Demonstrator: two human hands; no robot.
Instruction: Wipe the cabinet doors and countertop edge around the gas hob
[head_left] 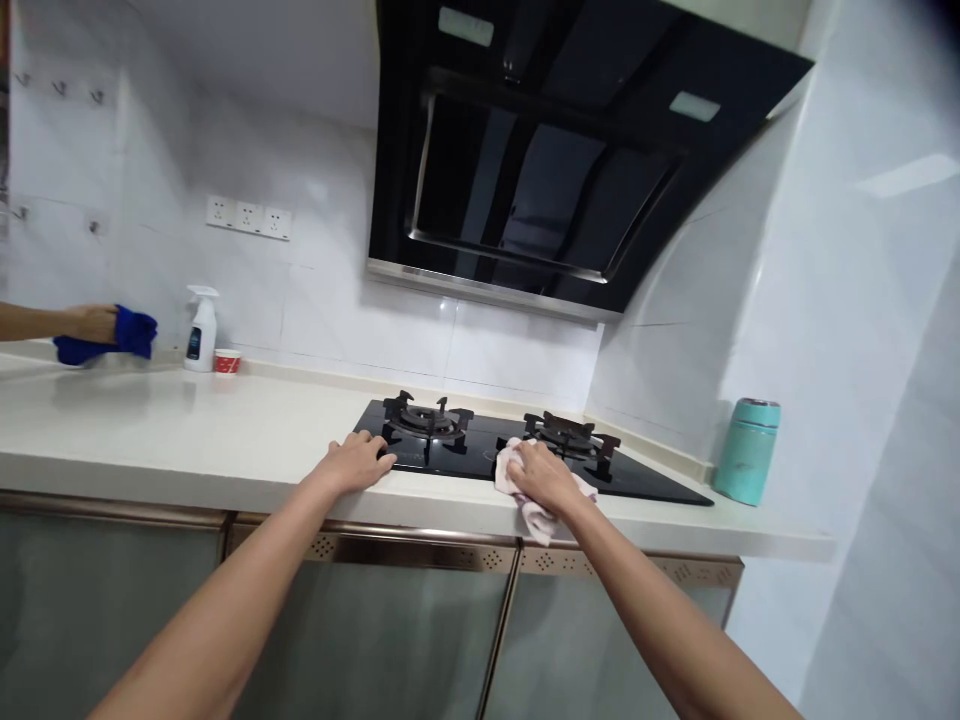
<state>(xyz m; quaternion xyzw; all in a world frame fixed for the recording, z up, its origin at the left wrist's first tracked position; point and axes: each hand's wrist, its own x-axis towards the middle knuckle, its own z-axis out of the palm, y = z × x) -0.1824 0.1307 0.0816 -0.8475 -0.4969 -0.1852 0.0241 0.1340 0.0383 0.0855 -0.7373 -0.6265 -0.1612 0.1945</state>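
My right hand (541,474) presses a pale pink cloth (538,520) onto the front edge of the black gas stove (465,458), just ahead of the right burner (566,436). Part of the cloth hangs over the front of the worktop, and its middle is hidden under my fingers. My left hand (355,463) rests at the stove's front left corner, fingers stretched out over the glass edge, holding nothing. Behind it stands the left burner (427,420) with its black pan supports.
A black range hood (517,180) slants over the stove. At right stands a turquoise flask (748,452). A white spray bottle (201,330) and a red-and-white cup (227,361) stand on the white worktop (187,420). Far left, another person's hand (94,323) holds a blue cloth (135,332).
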